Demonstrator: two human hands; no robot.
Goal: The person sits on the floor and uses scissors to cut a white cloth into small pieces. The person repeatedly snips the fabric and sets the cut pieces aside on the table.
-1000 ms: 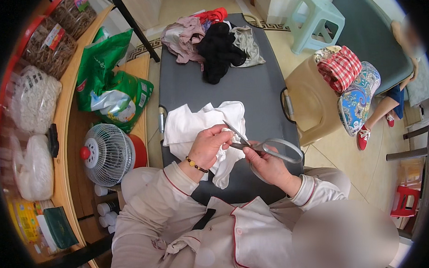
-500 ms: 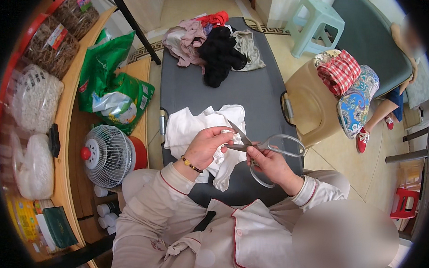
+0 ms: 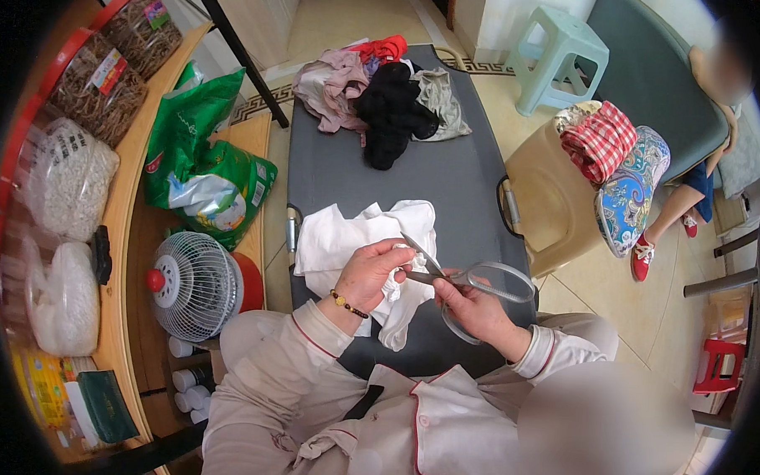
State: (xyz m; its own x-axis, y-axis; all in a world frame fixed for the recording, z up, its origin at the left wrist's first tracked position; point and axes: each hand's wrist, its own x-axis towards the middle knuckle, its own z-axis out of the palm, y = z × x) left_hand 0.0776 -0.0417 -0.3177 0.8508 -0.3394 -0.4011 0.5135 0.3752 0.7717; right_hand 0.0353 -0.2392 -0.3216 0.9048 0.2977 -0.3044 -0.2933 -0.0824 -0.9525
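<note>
White cloth [image 3: 334, 233] pinched in grip of left hand [image 3: 369, 272], apparently to steady bunch beside parted scissors [image 3: 425, 256] held in right hand [image 3: 479, 313]; loose cloth spread over grey cot [image 3: 436, 177], clothes pile [image 3: 393, 112] at far end, likely out of way

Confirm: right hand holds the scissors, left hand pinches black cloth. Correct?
Wrong on the cloth's colour: the head view shows the left hand pinching white cloth. The right hand does hold the scissors.
</note>
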